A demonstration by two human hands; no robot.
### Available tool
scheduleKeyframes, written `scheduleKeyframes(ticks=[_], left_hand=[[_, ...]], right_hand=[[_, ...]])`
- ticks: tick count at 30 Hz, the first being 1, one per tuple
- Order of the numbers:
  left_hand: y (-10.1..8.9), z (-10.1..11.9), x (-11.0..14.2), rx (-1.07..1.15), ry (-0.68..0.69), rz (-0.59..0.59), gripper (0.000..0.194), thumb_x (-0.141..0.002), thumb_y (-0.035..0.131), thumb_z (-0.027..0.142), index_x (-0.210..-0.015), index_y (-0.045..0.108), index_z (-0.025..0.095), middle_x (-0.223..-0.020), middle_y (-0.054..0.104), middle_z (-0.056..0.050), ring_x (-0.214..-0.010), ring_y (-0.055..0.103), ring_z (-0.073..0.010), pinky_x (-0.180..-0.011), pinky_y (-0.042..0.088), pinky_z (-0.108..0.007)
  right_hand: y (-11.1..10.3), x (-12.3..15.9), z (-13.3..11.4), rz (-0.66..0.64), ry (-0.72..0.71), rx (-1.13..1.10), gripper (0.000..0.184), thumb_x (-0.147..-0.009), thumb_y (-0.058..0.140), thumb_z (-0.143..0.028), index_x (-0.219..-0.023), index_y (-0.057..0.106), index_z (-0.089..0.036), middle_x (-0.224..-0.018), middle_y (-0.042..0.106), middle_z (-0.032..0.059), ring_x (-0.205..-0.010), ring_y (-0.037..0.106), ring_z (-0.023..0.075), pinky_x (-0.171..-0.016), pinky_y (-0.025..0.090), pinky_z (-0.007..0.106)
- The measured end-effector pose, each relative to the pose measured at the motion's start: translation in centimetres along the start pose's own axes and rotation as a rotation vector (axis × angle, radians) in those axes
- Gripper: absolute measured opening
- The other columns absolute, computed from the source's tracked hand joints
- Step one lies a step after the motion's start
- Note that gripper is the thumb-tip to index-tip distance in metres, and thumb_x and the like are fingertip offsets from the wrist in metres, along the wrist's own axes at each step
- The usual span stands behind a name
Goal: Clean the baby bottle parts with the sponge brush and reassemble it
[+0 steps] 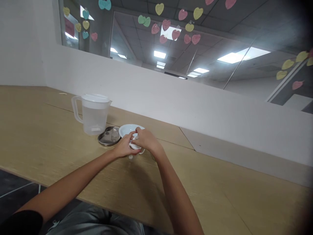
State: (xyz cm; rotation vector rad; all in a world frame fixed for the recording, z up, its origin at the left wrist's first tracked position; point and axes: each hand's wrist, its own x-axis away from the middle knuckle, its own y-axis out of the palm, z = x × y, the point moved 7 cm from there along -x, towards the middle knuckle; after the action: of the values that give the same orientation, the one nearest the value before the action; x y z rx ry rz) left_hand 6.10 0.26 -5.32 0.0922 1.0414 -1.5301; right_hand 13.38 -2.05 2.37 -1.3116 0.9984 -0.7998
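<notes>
My left hand (124,147) and my right hand (146,138) meet over a small white object (136,146) on the wooden table (49,147), both with fingers curled round it. What the object is I cannot make out; a small pale piece (130,157) lies just below the hands. A white bowl (127,130) stands right behind them. Left of it a small clear glass (114,133) sits on a round metal tray (105,138).
A clear plastic jug (93,114) with a white lid and handle stands behind the tray. A low white wall (171,98) runs along the table's far edge, with windows bearing coloured heart stickers (166,24) above. The table's near edge is close to my body.
</notes>
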Motion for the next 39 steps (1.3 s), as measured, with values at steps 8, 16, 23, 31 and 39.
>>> scheduleKeyframes(ticks=[8, 16, 23, 31, 39], left_hand=[[0.1, -0.4, 0.0, -0.073, 0.014, 0.001, 0.071, -0.062, 0.067, 0.049, -0.12, 0.041, 0.017, -0.095, 0.059, -0.006, -0.087, 0.056, -0.0219, -0.076, 0.042, -0.033], [0.3, -0.7, 0.0, -0.071, -0.025, 0.022, 0.081, -0.059, 0.069, 0.047, -0.127, 0.037, 0.017, -0.095, 0.06, -0.005, -0.086, 0.057, -0.0209, -0.075, 0.044, -0.032], [0.4, 0.0, -0.2, -0.146, 0.01, 0.022, 0.072, -0.061, 0.067, 0.047, -0.121, 0.044, 0.016, -0.092, 0.061, -0.006, -0.087, 0.056, -0.0231, -0.075, 0.043, -0.032], [0.4, 0.1, 0.0, -0.131, 0.026, 0.026, 0.065, -0.063, 0.065, 0.049, -0.116, 0.047, 0.015, -0.1, 0.061, -0.009, -0.093, 0.055, -0.0252, -0.079, 0.044, -0.036], [0.3, 0.7, 0.1, -0.153, 0.089, -0.01, 0.069, -0.069, 0.06, 0.056, -0.122, 0.043, 0.016, -0.111, 0.058, -0.013, -0.101, 0.054, -0.0284, -0.085, 0.042, -0.04]], right_hand=[[0.5, -0.2, 0.2, -0.045, -0.136, -0.077, 0.048, -0.069, 0.062, -0.029, -0.114, 0.05, -0.015, -0.105, 0.062, 0.011, -0.094, 0.058, 0.0229, -0.067, 0.04, 0.026], [0.6, -0.4, 0.3, -0.049, -0.116, -0.048, 0.051, -0.067, 0.062, -0.029, -0.114, 0.05, -0.014, -0.105, 0.063, 0.0112, -0.092, 0.058, 0.0224, -0.065, 0.04, 0.025], [0.4, -0.2, -0.2, -0.046, -0.014, 0.044, 0.041, -0.07, 0.06, -0.032, -0.105, 0.053, -0.014, -0.1, 0.064, 0.0106, -0.089, 0.059, 0.0229, -0.061, 0.038, 0.026], [0.7, -0.1, -0.3, -0.053, 0.034, -0.003, 0.037, -0.071, 0.056, -0.026, -0.106, 0.051, -0.014, -0.101, 0.063, 0.0122, -0.087, 0.06, 0.0225, -0.057, 0.038, 0.026], [0.5, -0.1, -0.1, -0.035, 0.007, 0.007, 0.043, -0.072, 0.058, -0.031, -0.111, 0.05, -0.015, -0.101, 0.063, 0.0113, -0.091, 0.059, 0.0229, -0.061, 0.039, 0.026]])
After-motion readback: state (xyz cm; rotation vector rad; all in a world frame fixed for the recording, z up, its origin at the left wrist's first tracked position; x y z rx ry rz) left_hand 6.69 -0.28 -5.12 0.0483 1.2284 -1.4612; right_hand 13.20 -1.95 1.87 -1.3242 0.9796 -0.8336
